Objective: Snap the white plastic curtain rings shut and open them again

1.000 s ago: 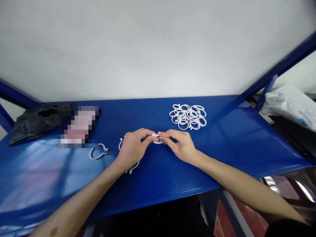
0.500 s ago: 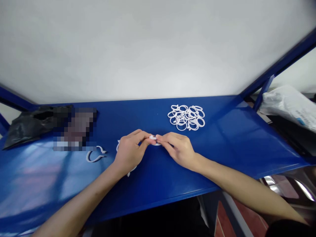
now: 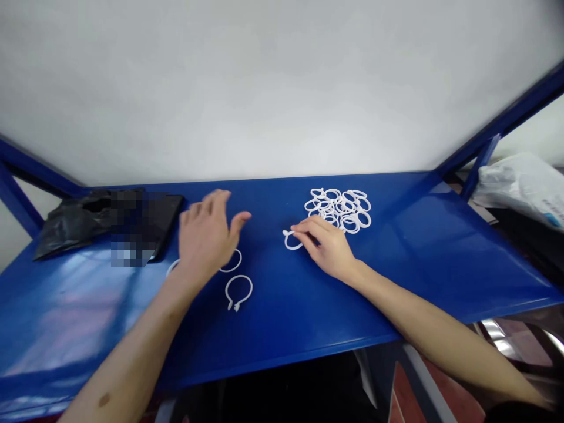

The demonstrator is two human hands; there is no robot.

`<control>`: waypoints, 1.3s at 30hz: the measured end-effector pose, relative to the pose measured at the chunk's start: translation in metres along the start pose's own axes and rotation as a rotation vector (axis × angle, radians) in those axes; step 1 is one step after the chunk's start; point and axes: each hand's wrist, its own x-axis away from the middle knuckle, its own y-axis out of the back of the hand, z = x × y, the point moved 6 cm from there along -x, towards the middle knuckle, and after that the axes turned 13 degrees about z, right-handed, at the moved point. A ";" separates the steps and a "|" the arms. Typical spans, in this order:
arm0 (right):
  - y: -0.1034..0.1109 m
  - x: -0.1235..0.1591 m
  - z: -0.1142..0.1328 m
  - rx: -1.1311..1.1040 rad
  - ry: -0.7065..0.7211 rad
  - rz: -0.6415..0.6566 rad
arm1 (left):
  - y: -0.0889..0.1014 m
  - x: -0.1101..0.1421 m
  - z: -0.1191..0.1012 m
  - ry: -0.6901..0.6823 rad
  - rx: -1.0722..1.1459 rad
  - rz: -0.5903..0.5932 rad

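Observation:
Between the thumb and fingers of my right hand (image 3: 324, 244) is a white plastic ring (image 3: 288, 244), closed, with a small clasp at its upper left. My left hand (image 3: 207, 226) hovers with thumb and fingers spread, holding nothing. Under and beside it lie loose white rings: one open ring (image 3: 239, 277) with its two ends apart toward me, another ring (image 3: 233, 268) partly covered by the hand, and a third ring (image 3: 173, 267) mostly hidden by the wrist. A pile of several closed white rings (image 3: 341, 205) lies just beyond my right hand, which covers its near edge.
The blue table (image 3: 282, 329) meets a pale wall (image 3: 282, 88) at the back. At the left lie a black plastic bag (image 3: 70, 226) and a dark flat object (image 3: 165, 226), partly blurred out. Blue frame bars rise at both sides. A white plastic package (image 3: 524, 188) sits at the right.
My left hand has let go of the ring, opened and moved up and left. My right hand has carried the ring slightly right, nearer the pile. The view has shifted a little.

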 end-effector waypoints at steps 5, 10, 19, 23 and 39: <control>0.008 -0.001 -0.012 0.023 -0.068 -0.035 | 0.010 -0.008 0.068 0.287 -0.062 -0.090; 0.029 -0.003 -0.030 0.118 -0.146 -0.130 | 0.022 -0.010 0.054 0.237 -0.147 -0.078; 0.078 0.004 -0.090 0.389 -0.517 -0.301 | -0.023 0.002 0.025 -0.160 0.024 0.746; 0.080 0.008 -0.104 0.423 -0.610 -0.292 | -0.018 -0.001 0.034 -0.145 0.011 0.704; 0.037 -0.010 -0.045 0.304 -0.190 -0.057 | -0.021 -0.001 0.004 -0.306 -0.040 0.448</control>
